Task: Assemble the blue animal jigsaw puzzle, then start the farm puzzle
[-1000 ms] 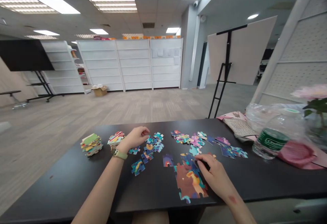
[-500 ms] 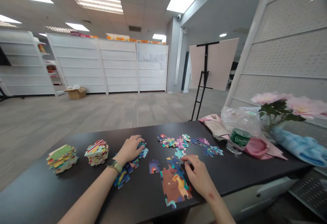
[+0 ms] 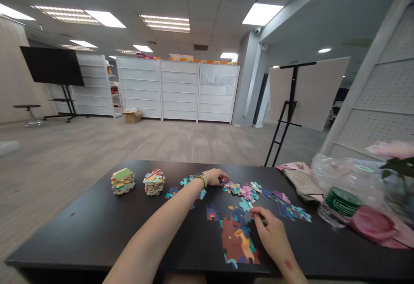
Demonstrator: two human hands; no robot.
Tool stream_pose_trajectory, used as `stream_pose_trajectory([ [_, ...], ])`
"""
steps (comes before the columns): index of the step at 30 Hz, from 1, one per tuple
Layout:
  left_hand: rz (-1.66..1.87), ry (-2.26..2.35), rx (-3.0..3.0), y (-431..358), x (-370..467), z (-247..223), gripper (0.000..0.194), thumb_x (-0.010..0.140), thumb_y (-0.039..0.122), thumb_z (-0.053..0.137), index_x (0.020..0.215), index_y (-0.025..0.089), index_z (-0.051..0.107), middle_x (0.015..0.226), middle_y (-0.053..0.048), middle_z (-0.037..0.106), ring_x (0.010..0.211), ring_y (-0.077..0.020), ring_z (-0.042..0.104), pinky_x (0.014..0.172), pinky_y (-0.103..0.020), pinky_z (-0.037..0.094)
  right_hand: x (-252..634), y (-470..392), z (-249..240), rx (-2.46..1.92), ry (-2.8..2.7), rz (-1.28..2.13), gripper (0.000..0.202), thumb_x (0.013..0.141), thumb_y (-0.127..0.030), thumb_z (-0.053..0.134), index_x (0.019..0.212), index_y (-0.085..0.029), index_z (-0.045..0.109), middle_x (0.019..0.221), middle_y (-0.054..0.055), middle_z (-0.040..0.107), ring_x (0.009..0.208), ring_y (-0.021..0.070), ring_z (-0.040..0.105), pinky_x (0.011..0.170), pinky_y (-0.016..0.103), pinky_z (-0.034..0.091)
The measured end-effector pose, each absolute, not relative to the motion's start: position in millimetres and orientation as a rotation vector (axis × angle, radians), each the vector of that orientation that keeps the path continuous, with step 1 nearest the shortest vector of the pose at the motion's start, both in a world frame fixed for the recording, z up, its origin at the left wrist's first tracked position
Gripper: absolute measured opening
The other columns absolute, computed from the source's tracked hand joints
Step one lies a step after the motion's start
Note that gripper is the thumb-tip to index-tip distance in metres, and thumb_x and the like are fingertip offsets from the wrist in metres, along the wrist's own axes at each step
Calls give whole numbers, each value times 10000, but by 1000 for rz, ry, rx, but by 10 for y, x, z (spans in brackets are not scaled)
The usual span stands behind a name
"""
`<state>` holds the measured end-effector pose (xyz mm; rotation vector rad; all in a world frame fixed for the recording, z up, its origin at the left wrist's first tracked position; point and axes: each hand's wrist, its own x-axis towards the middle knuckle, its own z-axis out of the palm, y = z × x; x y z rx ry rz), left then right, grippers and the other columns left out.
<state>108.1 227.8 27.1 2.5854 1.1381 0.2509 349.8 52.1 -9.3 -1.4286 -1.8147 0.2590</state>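
My left hand (image 3: 214,176) reaches across to the far pile of loose puzzle pieces (image 3: 237,189). Its fingers are stretched out, with the tips at a dark blue and red piece (image 3: 224,181). My right hand (image 3: 271,232) is curled, thumb and forefinger close together, right of the joined puzzle section (image 3: 234,241) showing a brown shape and an orange figure. A speck of green shows between those fingers, too small to name. A single blue piece with a red spot (image 3: 212,212) lies left of that section. More pieces (image 3: 173,192) lie partly behind my left forearm.
Two stacks of puzzle pieces, one green-topped (image 3: 123,181) and one red-and-white-topped (image 3: 154,182), stand at the left. Blue and purple pieces (image 3: 291,208) lie at the right. Beyond them are a green-labelled water bottle (image 3: 339,204), pink cloth (image 3: 371,223) and a flower vase.
My left hand has left the blue pieces on the left and moved right to the far pile. My right hand stays beside the joined section, fingers more curled. The view has turned left.
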Motion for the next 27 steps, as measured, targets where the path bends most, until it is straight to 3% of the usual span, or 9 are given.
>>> stream_pose_trajectory([
  [4, 343, 1122, 2585, 2159, 881, 177, 639, 710, 110, 650, 1340, 197, 587, 1195, -81, 671, 1055, -239, 640, 941, -311, 492, 3474, 508, -62, -1451, -1786, 295, 284, 865, -349, 432, 885, -238, 693, 906, 64, 745, 883, 264, 693, 803, 383, 519],
  [10, 454, 1113, 2616, 2079, 782, 115, 714, 735, 105, 613, 1430, 191, 473, 1456, -93, 494, 1327, -240, 460, 1126, -340, 345, 3460, 521, -77, -1444, -1779, 357, 278, 866, -337, 431, 888, -231, 687, 882, 59, 747, 869, 263, 692, 800, 376, 512],
  [19, 432, 1121, 2635, 2121, 886, 212, 453, 768, 201, 667, 1220, 202, 653, 1190, -83, 685, 1120, -261, 621, 1011, -352, 447, 3439, 473, -1, -1455, -1757, 383, 269, 870, -313, 435, 878, -230, 691, 872, 52, 759, 854, 251, 701, 768, 343, 508],
  [23, 532, 1214, 2598, 1819, 750, 336, 549, 776, 270, 684, 1310, 192, 583, 1181, -92, 670, 1104, -266, 609, 1001, -370, 445, 3436, 452, 11, -1448, -1760, 396, 266, 866, -299, 431, 868, -226, 688, 859, 49, 756, 842, 243, 696, 775, 341, 493],
  [27, 657, 1316, 2548, 1042, 634, 395, 560, 875, 323, 585, 1410, 193, 481, 1215, -110, 623, 1093, -256, 595, 995, -383, 445, 3444, 436, -7, -1441, -1767, 390, 275, 874, -295, 429, 886, -228, 695, 855, 42, 747, 855, 237, 677, 808, 354, 471],
])
